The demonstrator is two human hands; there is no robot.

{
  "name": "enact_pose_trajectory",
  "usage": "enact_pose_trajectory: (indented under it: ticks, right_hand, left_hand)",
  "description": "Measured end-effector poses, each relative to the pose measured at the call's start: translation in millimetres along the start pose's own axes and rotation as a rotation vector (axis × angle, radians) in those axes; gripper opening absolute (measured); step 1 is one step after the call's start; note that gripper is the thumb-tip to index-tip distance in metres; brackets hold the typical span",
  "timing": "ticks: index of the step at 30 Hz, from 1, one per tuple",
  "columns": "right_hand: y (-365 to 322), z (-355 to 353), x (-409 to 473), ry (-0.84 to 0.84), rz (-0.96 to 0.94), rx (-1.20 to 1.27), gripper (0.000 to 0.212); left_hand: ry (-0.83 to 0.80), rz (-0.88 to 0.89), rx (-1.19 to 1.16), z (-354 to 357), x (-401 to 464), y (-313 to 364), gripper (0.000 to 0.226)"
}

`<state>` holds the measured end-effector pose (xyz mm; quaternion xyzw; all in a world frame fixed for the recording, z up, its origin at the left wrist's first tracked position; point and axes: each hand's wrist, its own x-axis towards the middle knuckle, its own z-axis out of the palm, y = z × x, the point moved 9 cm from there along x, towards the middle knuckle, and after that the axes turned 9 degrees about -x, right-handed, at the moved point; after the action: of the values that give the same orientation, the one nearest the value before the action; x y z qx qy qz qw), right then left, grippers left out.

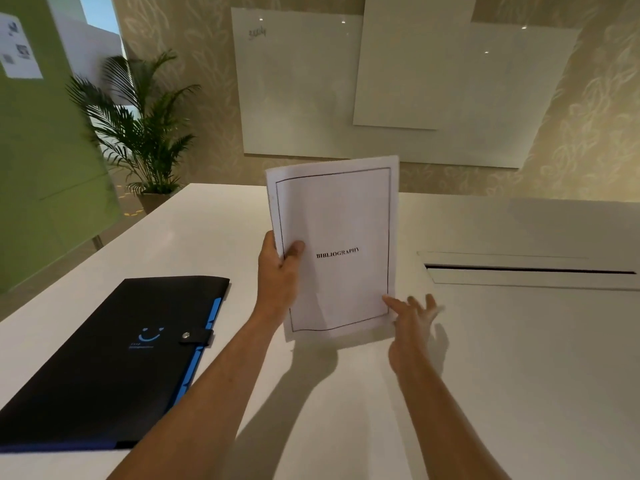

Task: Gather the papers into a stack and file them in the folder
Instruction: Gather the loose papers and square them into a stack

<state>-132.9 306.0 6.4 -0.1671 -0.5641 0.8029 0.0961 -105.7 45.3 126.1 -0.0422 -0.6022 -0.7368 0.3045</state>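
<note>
One folder (104, 362): black, lying flat on the white table (485, 375), well to the left of the held papers. Strap snapped shut across its right edge; blue tab dividers show along that edge.
Folder handling: judged semi-stiff plastic, smooth and likely slippery on the tabletop. The snap strap must be undone before anything goes in. Best held by the flap edge near the strap.
One left hand (280, 271): closed on the left edge of the papers, thumb pressed on the front sheet, fingers behind.
Papers (337, 251): a thin sheaf held upright above the table, just right of the folder and clear of it. Front sheet reads BIBLIOGRAPHY inside a black border.
Paper count: cannot tell. More than one sheet is suggested by offset edges along the top and left, but no exact count is readable.
Paper handling: light, floppy, easily creased. The lower edge already waves. Sheets will likely slide against each other unless pinched firmly. Judged best gripped at a long edge with a second hand squaring the opposite corner.
One right hand (412, 320): fingers spread, holding nothing, fingertips at the lower right corner of the sheaf. Contact cannot be confirmed because of blur.
Loose sheets on the table: none visible.
Right of the papers: one narrow slot (530, 270) recessed in the tabletop.
</note>
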Motion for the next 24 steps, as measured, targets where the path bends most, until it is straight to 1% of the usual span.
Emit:
enact_pose_trajectory:
  ticks: [1,3,5,6,7,9,13,17,19,22,24]
  right_hand:
    - [-15.0,1.0,1.2,-0.030,-0.101,-0.107,0.088]
    - [-45.6,14.3,-0.8,-0.157,-0.299,-0.269,0.078]
    - [-70.0,31.0,-4.0,-0.280,-0.395,-0.314,0.060]
    - [-79.7,36.8,-4.3,-0.308,-0.423,-0.331,0.049]
    - [-88.6,41.0,-4.4,-0.315,-0.452,-0.351,0.041]
    - [-100.2,45.1,-4.6,-0.328,-0.489,-0.369,0.036]
    - [-87.5,41.7,-6.4,-0.349,-0.490,-0.361,0.039]
    - [-54.2,35.3,-12.7,-0.295,-0.456,-0.369,0.031]
    - [-53.1,33.6,-16.0,-0.255,-0.487,-0.384,0.029]
    - [-57.3,32.5,-20.3,-0.229,-0.555,-0.402,0.031]
    - [-54.8,30.6,-24.6,-0.210,-0.582,-0.414,0.028]
  left_hand:
    - [-0.030,0.013,0.020,-0.4,1.4,2.1,0.019]
    - [-0.065,0.031,0.032,0.1,2.5,5.3,0.019]
    - [-0.082,0.035,0.024,3.1,2.1,8.3,0.019]
    - [-0.089,0.036,0.020,4.7,1.8,9.5,0.019]
    - [-0.092,0.038,0.014,6.1,1.8,11.2,0.019]
    - [-0.085,0.046,-0.010,5.6,2.2,13.9,0.020]
    - [-0.078,0.049,-0.035,0.8,-8.2,4.1,0.020]
    - [-0.021,0.020,-0.036,-6.6,-27.9,-20.4,0.017]
    - [-0.001,0.020,-0.040,-6.9,-30.5,-22.7,0.017]
    - [0.001,0.050,-0.040,-5.1,-32.0,-20.9,0.019]
    - [-0.002,0.068,-0.015,-4.9,-35.6,-22.0,0.024]
